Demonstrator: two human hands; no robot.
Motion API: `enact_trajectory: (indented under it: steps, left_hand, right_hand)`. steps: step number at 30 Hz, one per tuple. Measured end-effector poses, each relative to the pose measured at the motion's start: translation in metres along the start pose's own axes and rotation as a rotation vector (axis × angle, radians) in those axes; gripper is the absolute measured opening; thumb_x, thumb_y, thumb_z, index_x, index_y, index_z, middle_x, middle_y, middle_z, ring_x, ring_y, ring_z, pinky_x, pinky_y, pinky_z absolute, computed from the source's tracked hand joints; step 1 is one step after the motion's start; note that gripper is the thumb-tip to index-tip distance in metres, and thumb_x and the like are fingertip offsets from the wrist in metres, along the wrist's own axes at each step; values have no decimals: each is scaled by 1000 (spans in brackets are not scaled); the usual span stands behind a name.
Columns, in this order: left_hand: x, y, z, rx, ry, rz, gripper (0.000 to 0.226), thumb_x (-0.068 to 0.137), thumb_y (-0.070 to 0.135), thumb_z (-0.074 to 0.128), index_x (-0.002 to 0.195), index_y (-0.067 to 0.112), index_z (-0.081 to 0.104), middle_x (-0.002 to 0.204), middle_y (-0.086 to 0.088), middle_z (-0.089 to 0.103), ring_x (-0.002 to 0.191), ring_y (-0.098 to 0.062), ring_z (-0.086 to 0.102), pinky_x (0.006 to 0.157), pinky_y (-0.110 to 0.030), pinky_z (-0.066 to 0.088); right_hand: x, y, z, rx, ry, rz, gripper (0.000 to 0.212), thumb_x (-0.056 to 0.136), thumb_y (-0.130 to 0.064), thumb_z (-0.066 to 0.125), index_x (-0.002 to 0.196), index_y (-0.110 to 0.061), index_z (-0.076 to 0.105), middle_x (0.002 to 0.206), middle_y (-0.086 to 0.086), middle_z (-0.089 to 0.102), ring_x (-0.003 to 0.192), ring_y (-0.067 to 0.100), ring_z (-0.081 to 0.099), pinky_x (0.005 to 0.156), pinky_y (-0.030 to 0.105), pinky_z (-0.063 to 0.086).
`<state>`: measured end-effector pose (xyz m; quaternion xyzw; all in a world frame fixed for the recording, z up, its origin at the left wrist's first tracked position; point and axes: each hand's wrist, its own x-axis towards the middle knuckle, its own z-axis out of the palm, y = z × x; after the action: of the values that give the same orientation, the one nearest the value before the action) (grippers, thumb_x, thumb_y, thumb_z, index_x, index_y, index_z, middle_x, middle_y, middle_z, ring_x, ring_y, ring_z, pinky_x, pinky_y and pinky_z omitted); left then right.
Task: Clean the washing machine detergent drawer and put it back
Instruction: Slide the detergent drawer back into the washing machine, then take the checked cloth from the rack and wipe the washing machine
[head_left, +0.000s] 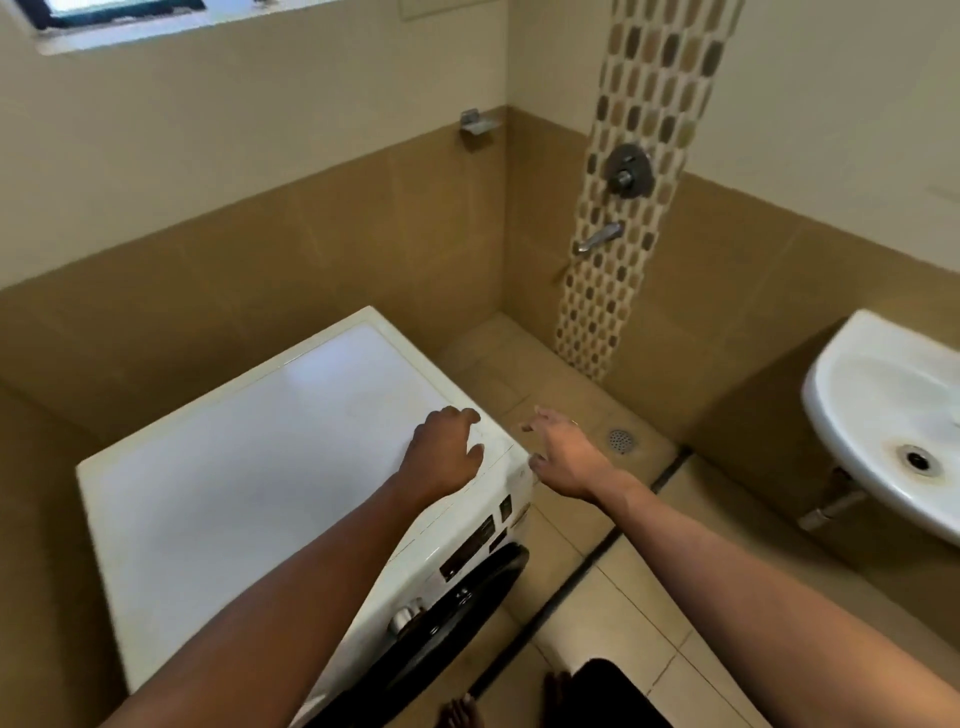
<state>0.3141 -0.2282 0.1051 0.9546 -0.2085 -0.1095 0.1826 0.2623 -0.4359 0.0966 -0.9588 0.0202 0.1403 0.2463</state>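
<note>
— On the washing machine (249, 478), where is the drawer sitting?

— At the far end of the front panel. The drawer (511, 470) is sitting pushed in, flush with the corner, though blur is hiding its outline.

— What is the left hand doing?

— The left hand (447, 457) is resting on the machine's top just above that corner, its fingers (452, 417) loosely bent and gripping nothing.

— And the right?

— The right hand (569, 460) is hovering just beside the same corner, over the floor (597, 587), its fingers spread and released, holding nothing.

— What is lying around them?

— Nearer the camera, a dial (405, 618) and the dark round door (467, 618) are showing on the front. A floor drain (622, 440) is sitting beyond the right hand, and a wall tap (597, 239) is sticking out above it. A white sink (883, 415) is hanging at the right, well apart from the machine.
</note>
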Motion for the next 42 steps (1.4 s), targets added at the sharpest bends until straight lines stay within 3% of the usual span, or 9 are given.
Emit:
enact_trajectory:
  steps: [7,17,23,28,34,38,42]
  left_hand:
    - [90,34,0,6,-34,57,51,97,35,64,143,16,54,138,-12,60,125,-31,57,105,-46,50]
    - [266,88,8,126,-61,-67,55,98,35,64,147,14,49,141,-15,56,131,-33,54,107,-48,48]
    - [361,114,-29,113,30,-163,62,100,34,61,154,10,41,152,-19,48,140,-37,46,113,-51,42]
    - [432,109,-84,128,151,-172,56,99,34,62,147,10,46,143,-19,55,132,-38,52,107,-51,45]
    - [514,86,-170,150,329,-171,63,98,34,64,154,14,43,146,-18,53,135,-38,50,109,-51,42]
    - [574,69,-235,186,424,-132,60,94,31,64,149,14,47,142,-16,56,131,-37,51,107,-48,42]
    - [635,49,-303,192,533,-73,56,93,30,63,145,13,50,138,-15,59,128,-36,53,103,-47,45]
  right_hand:
    - [48,63,-38,31,14,118,58,96,-19,62,151,-14,47,168,15,23,155,31,25,125,40,26]
    - [198,163,-123,-19,-64,43,60,91,-16,65,149,-15,49,157,15,36,146,32,39,121,38,34]
    - [286,187,-214,-102,-48,-42,66,99,-19,61,159,-20,34,173,9,7,157,32,19,125,45,28]
    - [362,171,-292,-161,16,-118,65,99,-19,60,159,-19,34,173,11,5,157,33,20,124,45,30]
    - [447,109,-375,-253,130,-228,66,102,-20,59,161,-20,29,174,9,-1,159,33,11,126,48,25]
    - [506,62,-430,-311,238,-309,65,101,-23,59,160,-19,31,173,10,1,158,32,15,125,46,26]
    - [570,17,-482,-328,349,-359,60,98,-20,61,154,-16,41,170,12,15,154,32,27,120,41,33]
